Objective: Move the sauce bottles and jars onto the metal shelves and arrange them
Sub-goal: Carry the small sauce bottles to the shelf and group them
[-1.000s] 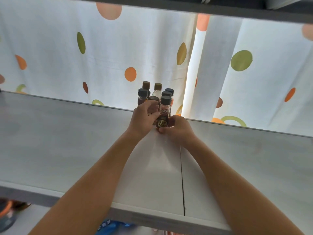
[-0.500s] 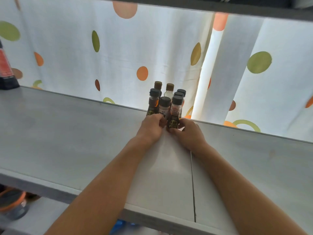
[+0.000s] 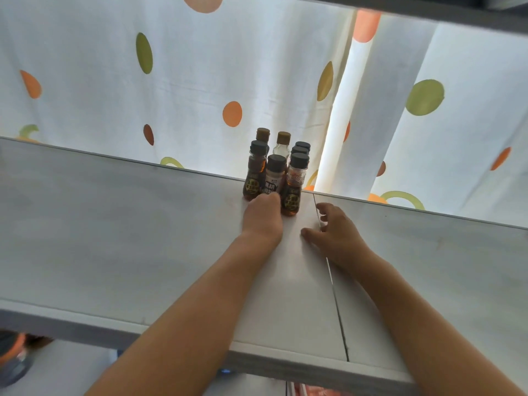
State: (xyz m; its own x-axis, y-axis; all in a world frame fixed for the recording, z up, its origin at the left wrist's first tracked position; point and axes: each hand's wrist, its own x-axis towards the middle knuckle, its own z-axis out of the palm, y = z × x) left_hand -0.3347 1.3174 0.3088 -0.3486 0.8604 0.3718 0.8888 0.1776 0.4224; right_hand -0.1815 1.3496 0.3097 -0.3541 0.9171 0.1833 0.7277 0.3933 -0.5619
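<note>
A: Which way do the sauce bottles stand?

B: All upright, long axes vertical, caps up. I count 7 in a tight cluster at the back edge of the metal shelf, in about 3 rows. The front row has 3: a dark bottle on the left, a white-labelled bottle in the middle, and an amber bottle on the right, a little nearer the camera. Their labels face the camera.

A: What surrounds them?

B: A white curtain with orange and green spots hangs just behind the shelf. A seam runs front to back across the shelf, just right of the cluster. Another shelf edge crosses the top. Below the front lip, at the lower left, sits a blurred orange-lidded jar.

A: And the hands?

B: The left hand reaches to the base of the middle bottle; its fingertips touch the lower label, and its back hides whether they curl round it. The right hand lies just right of the amber bottle, clear of it, fingers loosely bent, holding nothing, thumb on the shelf. The 2 hands are apart, both nearer the camera than the cluster.
</note>
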